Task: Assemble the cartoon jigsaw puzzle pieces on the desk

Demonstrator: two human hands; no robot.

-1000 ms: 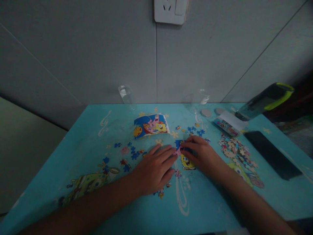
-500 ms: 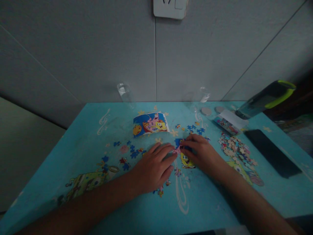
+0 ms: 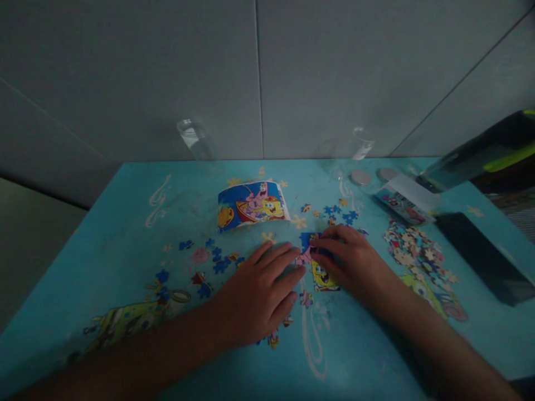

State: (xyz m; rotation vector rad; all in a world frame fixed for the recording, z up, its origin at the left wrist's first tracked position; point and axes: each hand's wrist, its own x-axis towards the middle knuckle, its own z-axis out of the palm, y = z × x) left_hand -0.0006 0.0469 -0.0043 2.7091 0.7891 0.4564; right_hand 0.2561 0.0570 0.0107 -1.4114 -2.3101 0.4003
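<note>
A small joined patch of puzzle pieces (image 3: pixel 320 273), blue, pink and yellow, lies in the middle of the turquoise table (image 3: pixel 125 223). My left hand (image 3: pixel 257 292) lies flat on the table with fingers stretched, the fingertips touching the patch's left side. Fingers of my right hand (image 3: pixel 349 262) are curled and pressed down on the top of the patch, fingertips at its blue part. A printed picture card (image 3: pixel 251 205) lies just behind the hands.
Loose blue pieces (image 3: pixel 209 262) lie scattered to the left, and a heap of pieces (image 3: pixel 418 253) to the right. Two clear tubes (image 3: pixel 194 136) stand by the wall, with two round lids (image 3: pixel 360 177), a small box (image 3: pixel 403 200), a black phone (image 3: pixel 480 256) and a dark bottle (image 3: pixel 480 159) at right.
The view has tilted down and shifted slightly, so the wall socket has left the frame. Both hands stay on the puzzle patch with hardly any movement.
</note>
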